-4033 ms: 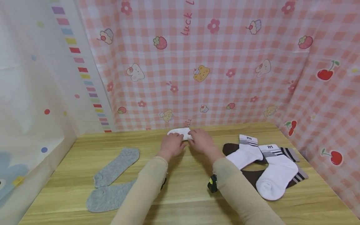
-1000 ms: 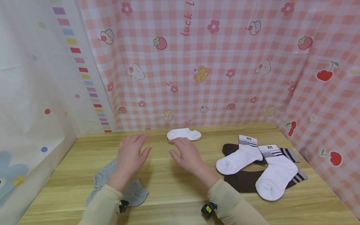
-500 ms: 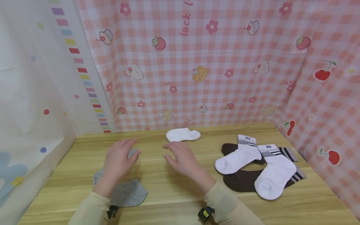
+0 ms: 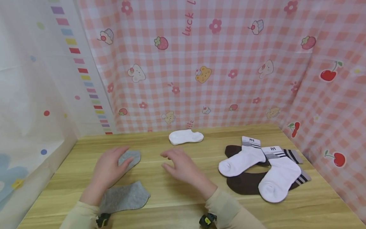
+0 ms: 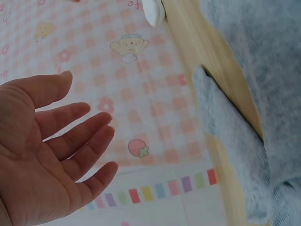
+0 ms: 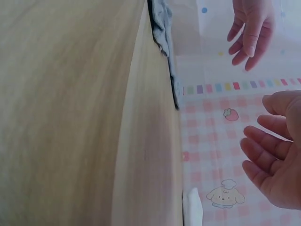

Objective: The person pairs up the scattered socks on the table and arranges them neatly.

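Observation:
In the head view, my left hand (image 4: 107, 168) hovers over two grey socks, partly hiding the far grey sock (image 4: 133, 159) and the left end of the near grey sock (image 4: 127, 196). The left wrist view shows that hand (image 5: 56, 155) palm up to the camera, fingers loosely bent and holding nothing. My right hand (image 4: 183, 167) hangs above the middle of the table, its thumb and fingers apart around air. Behind it, a white low-cut sock (image 4: 185, 137) lies flat by the back edge.
On the right, two white crew socks (image 4: 243, 160) with black stripes lie across dark brown socks (image 4: 244, 183) with grey striped cuffs. A pink checked cloth (image 4: 177, 63) hangs behind the wooden table (image 4: 171, 197), and a white cloth (image 4: 34, 95) hangs at the left.
Both hands held the white low-cut sock at the back, then let it go. Since then, the left hand has moved left over the grey socks; the right has drawn back slightly.

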### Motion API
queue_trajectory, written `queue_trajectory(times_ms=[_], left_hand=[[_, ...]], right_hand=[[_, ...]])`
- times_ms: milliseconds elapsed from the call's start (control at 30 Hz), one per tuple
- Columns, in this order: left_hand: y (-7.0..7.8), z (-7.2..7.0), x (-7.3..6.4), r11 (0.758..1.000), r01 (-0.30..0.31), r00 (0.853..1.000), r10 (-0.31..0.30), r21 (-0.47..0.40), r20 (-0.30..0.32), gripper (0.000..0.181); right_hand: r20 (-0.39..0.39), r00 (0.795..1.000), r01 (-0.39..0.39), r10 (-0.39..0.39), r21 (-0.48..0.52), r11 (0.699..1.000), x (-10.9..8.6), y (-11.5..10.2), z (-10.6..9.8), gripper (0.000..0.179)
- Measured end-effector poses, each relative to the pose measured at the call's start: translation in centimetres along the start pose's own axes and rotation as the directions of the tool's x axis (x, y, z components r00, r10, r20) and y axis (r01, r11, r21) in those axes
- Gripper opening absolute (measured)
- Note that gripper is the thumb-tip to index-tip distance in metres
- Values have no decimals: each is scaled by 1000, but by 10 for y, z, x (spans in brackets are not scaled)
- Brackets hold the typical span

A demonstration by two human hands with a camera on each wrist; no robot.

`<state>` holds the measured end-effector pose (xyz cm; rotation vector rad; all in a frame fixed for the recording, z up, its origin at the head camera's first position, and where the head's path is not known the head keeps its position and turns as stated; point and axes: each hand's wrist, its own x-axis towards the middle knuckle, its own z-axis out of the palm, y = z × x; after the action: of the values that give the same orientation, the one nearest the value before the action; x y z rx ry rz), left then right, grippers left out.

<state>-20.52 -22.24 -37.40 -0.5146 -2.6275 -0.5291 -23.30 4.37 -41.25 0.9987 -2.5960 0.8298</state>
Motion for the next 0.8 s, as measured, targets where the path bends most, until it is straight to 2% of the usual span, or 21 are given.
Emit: queue_trajectory(times_ms=[400, 600, 800], left_hand=[[-20, -5, -16, 998, 58, 992, -54, -37, 110, 43], [-30, -6, -25, 990, 121, 981, -108, -73, 164, 44], [-40, -8, -32, 981, 180, 962, -162, -69, 219, 46]], right_hand=[[110, 993, -42, 38, 35, 999, -3, -13, 7, 34], [145, 989, -29, 24, 31, 999, -4, -16, 13, 37], [170, 985, -4, 1, 19, 1000, -5, -20, 19, 37]])
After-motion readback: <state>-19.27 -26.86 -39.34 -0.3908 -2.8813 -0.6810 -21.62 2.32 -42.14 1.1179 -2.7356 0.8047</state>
